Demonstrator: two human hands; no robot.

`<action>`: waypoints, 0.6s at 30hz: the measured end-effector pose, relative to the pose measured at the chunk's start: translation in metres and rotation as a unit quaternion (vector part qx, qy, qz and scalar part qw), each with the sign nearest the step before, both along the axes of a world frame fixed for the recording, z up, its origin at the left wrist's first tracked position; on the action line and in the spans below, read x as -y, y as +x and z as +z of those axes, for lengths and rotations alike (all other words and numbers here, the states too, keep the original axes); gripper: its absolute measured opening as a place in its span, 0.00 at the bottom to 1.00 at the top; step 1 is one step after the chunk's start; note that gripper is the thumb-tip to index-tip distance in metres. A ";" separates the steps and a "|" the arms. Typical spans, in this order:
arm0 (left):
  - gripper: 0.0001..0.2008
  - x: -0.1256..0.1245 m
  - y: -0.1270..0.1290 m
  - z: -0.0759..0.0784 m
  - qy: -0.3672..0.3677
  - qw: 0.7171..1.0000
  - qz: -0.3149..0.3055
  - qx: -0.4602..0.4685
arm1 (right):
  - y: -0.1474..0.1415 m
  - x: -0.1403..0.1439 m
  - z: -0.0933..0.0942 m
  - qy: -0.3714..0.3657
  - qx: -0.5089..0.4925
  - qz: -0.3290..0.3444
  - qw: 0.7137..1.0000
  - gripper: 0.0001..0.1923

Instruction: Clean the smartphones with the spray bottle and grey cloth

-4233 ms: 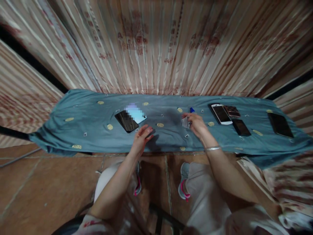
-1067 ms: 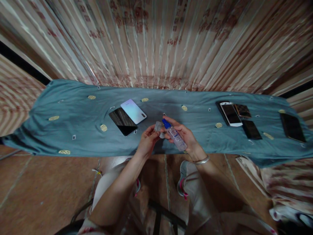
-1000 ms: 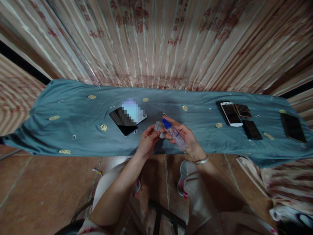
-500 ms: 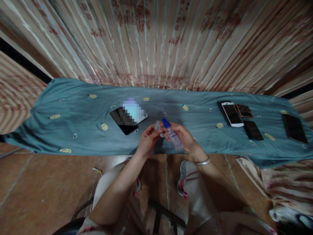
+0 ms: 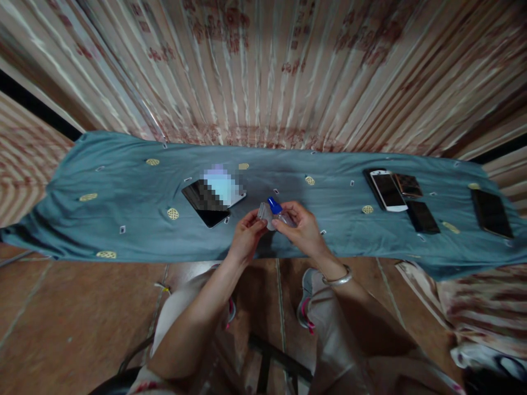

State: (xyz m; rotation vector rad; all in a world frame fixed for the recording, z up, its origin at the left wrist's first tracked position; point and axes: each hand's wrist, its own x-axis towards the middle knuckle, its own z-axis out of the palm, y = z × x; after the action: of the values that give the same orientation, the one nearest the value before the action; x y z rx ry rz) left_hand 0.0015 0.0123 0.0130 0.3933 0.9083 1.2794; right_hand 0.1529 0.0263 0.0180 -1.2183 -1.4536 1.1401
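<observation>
My right hand [image 5: 303,229] is closed around a small clear spray bottle [image 5: 286,220] with a blue nozzle top, which tilts up toward the left. Much of the bottle's body is hidden by the fingers. A clear plastic cap-like piece [image 5: 263,213] is pinched in my left hand [image 5: 246,237], close beside the nozzle; I cannot tell whether the two touch. Both hands are over the front edge of the cloth-covered table [image 5: 135,189]. Left of them lies a dark phone [image 5: 206,206], overlapping another device whose screen is lit and pixelated.
Toward the right are a white phone [image 5: 388,190] on a dark one, a brown checked square item [image 5: 407,185], a black wallet-like item [image 5: 424,217] and a dark tablet-like slab [image 5: 491,213]. A pleated curtain [image 5: 263,71] hangs behind the table.
My right hand has turned and shifted its grip, so its fingers now cover most of the bottle's body. The blue nozzle has moved slightly left, closer to the clear piece.
</observation>
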 end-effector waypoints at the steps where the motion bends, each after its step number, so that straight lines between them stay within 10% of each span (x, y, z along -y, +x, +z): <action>1: 0.20 0.000 0.000 0.000 0.000 1.000 -0.003 -0.003 | 0.000 0.001 0.000 0.015 0.021 -0.014 1.000 0.20; 18: 0.17 0.002 0.002 0.003 -0.002 1.000 -0.017 -0.012 | 0.006 0.002 0.031 -0.169 -0.283 0.090 0.940 0.18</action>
State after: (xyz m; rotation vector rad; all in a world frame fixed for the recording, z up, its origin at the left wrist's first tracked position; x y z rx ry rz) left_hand 0.0036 0.0106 0.0157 0.4193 0.9200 1.2438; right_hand 0.1585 0.0246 0.0490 -0.8729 -0.9630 1.7495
